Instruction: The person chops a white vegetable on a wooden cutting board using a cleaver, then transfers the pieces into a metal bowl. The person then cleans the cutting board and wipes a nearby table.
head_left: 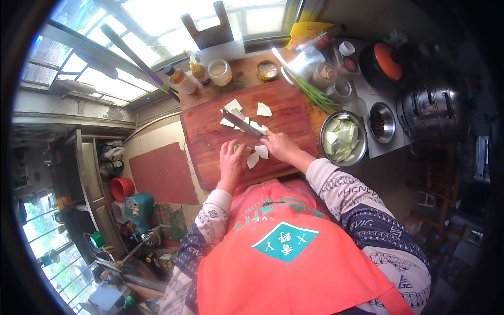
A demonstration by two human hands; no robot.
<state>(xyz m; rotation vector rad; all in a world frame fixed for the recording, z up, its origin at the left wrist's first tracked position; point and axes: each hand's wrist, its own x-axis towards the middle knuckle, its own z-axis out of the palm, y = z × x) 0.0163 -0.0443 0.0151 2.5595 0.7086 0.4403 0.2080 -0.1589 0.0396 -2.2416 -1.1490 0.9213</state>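
Note:
On a reddish wooden cutting board (204, 145), my right hand (281, 145) grips the handle of a kitchen knife (243, 124). Its blade points away and to the left, over several pale slices of a gourd-like vegetable (233, 105). Just left of the knife, the fingers of my left hand (231, 159) are around a small green-skinned chunk of that vegetable (243, 150), partly hidden by them. Two white slices (253, 160) lie between my hands, and another slice (264, 110) sits alone farther back. A steel bowl (365, 146) full of cut pieces stands right of the board.
Spring onions (315, 92) lie along the board's back right. Sauce bottles (180, 80), a glass jar (219, 72) and an open tin (267, 70) line the back. A small steel bowl (388, 114), a black pot with orange lid (388, 61) and a steel steamer (433, 106) stand right.

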